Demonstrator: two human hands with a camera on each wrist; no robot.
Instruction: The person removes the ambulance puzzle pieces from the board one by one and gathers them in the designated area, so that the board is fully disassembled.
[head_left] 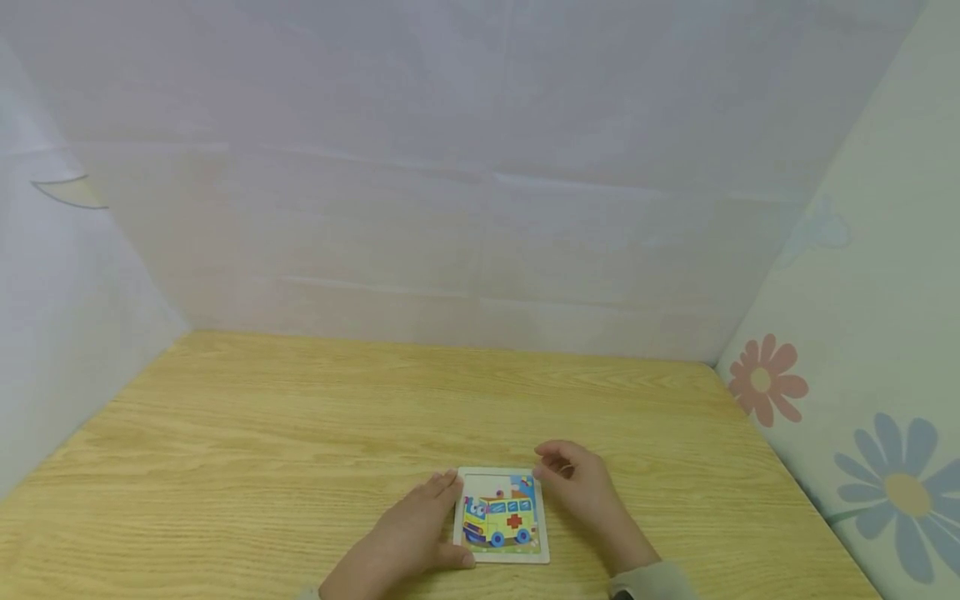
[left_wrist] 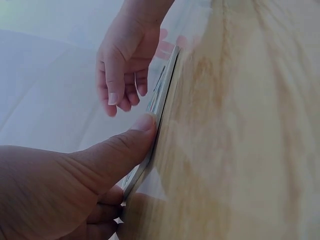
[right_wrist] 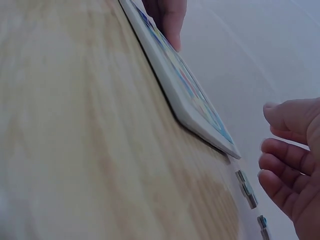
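A square jigsaw puzzle (head_left: 506,521) showing a yellow ambulance lies on the table in a white tray (head_left: 545,550). Bare white tray floor shows at its upper left. My left hand (head_left: 412,533) holds the tray's left side, its thumb at the near edge and its fingers along the side, as the left wrist view (left_wrist: 65,185) also shows. Just off the tray's upper right corner hovers my right hand (head_left: 588,492), fingers loosely bent. In the right wrist view that hand (right_wrist: 300,165) has nothing between thumb and fingers. Small thin pieces (right_wrist: 246,189) lie beside the tray, near it.
The wood-grain table (head_left: 300,433) extends around the tray. A pale sheet (head_left: 465,208) stands behind the table's far edge. Side sheets flank it, the right one (head_left: 840,350) printed with flowers.
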